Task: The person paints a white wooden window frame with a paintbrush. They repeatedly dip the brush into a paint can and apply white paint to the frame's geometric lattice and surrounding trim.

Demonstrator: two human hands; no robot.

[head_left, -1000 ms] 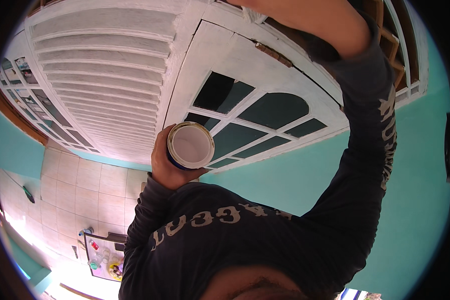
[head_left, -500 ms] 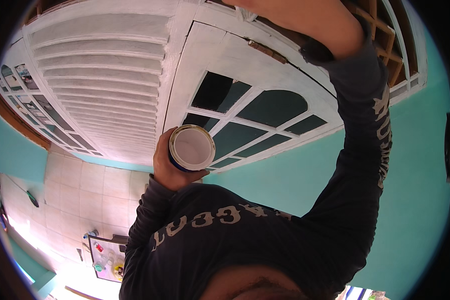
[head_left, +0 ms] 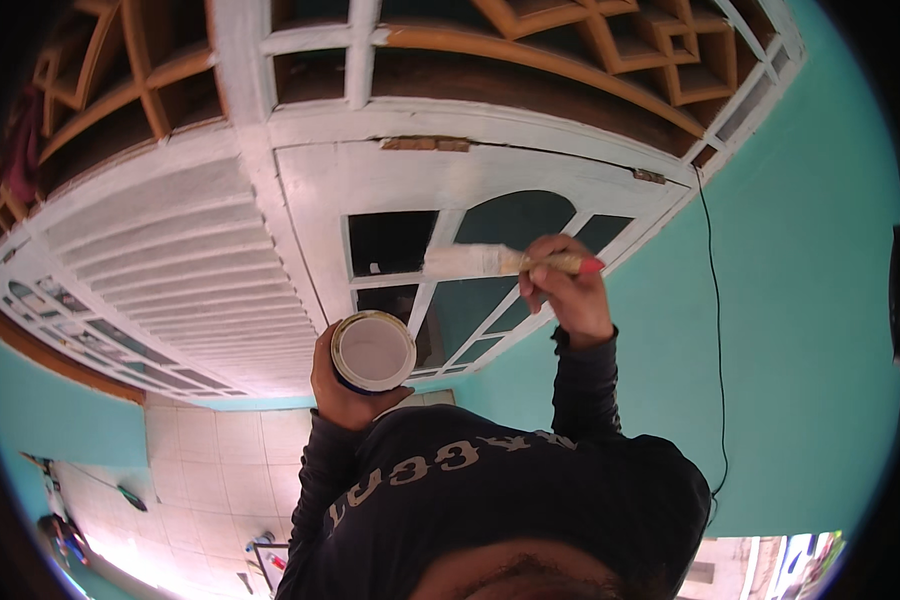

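Wrapped around the side of an open paint can (head_left: 373, 387) is my left hand (head_left: 346, 402), holding it upright in front of my chest. The can's inside is coated white and its rim is stained. My right hand (head_left: 568, 297) grips a paintbrush (head_left: 485, 260) by its handle, which ends in a red tip. The white-coated bristles point left, in front of the paned part of a white door (head_left: 330, 180). Whether they touch the door, I cannot tell. The brush is above and to the right of the can.
A white louvred panel (head_left: 185, 270) adjoins the door on the left. Brown wooden lattice (head_left: 560, 70) runs above it, partly white. A black cord (head_left: 716, 310) hangs down the teal wall (head_left: 790, 330) at right. Pale floor tiles (head_left: 220, 450) and a small table (head_left: 263, 546) appear lower left.
My right arm has come down from its high reach, bringing the hand and paintbrush into view before the door. The can stays in my left hand. The view now takes in more of the lattice.
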